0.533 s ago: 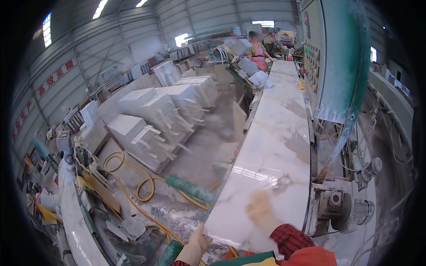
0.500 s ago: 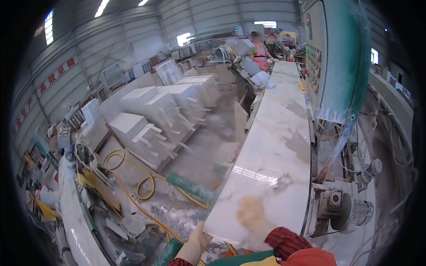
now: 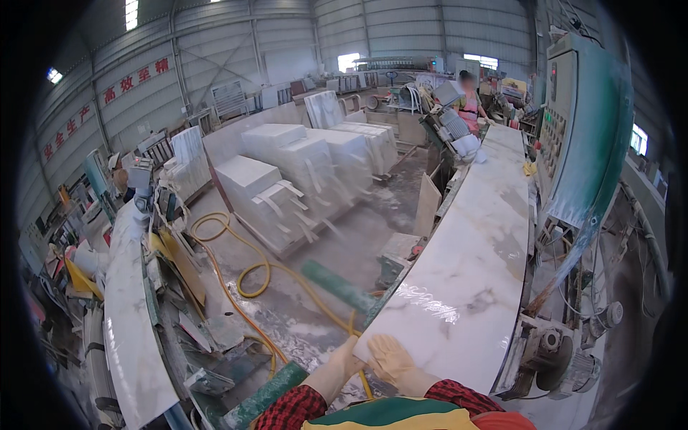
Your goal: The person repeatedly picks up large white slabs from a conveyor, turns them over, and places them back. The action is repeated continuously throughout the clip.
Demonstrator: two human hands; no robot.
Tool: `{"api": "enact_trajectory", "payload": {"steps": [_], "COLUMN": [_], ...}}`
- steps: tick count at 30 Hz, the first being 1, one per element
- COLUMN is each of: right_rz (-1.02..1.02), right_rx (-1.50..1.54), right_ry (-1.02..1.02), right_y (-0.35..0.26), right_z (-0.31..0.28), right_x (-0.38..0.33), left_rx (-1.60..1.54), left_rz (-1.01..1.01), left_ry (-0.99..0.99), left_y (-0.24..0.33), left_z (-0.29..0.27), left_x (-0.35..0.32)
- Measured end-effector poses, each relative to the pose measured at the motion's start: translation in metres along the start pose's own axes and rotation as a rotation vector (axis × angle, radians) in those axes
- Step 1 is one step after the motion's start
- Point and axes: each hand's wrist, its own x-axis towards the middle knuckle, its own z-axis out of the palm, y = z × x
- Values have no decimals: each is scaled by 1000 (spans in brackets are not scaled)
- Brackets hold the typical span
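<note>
A long, glossy white marble slab (image 3: 466,265) with grey-brown veining stretches away from me on a bed of machinery. My left hand (image 3: 342,363), in a pale glove, is at the slab's near left corner, its fingers closed round the edge and partly hidden. Just beside it, my right hand (image 3: 389,358) lies flat on the slab's top near the same corner, fingers stretched forward. It wears a pale yellowish glove too. Red-and-black checked sleeves cover both forearms, and a green and yellow apron (image 3: 387,416) shows below.
Green rollers (image 3: 333,287) and a yellow hose (image 3: 251,276) lie left of the slab. Strapped stone stacks (image 3: 287,172) stand beyond. To the right are a control cabinet (image 3: 573,129) and a motor (image 3: 573,369). Another person (image 3: 469,107) stands at the far end. Another slab (image 3: 132,322) is at far left.
My right hand has moved left and nearer across the slab, and now rests by the corner beside my left hand. The view has turned left, so the scene sits farther right.
</note>
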Motion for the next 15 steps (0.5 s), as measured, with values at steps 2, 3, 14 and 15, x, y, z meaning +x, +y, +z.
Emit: {"api": "enact_trajectory", "payload": {"steps": [2, 3, 14, 15], "right_rz": [18, 22, 52, 127], "right_rx": [22, 30, 31, 50], "right_ry": [-28, -44, -131, -169], "right_y": [-5, -5, 23, 17], "right_z": [-10, -15, -37, -53], "right_x": [-8, -11, -105, -114], "left_rx": [18, 39, 164, 169], "left_rz": [32, 40, 67, 67], "left_ry": [35, 30, 51, 78], "left_y": [-2, -2, 7, 9], "left_z": [3, 6, 51, 49], "left_x": [0, -2, -47, -47]}}
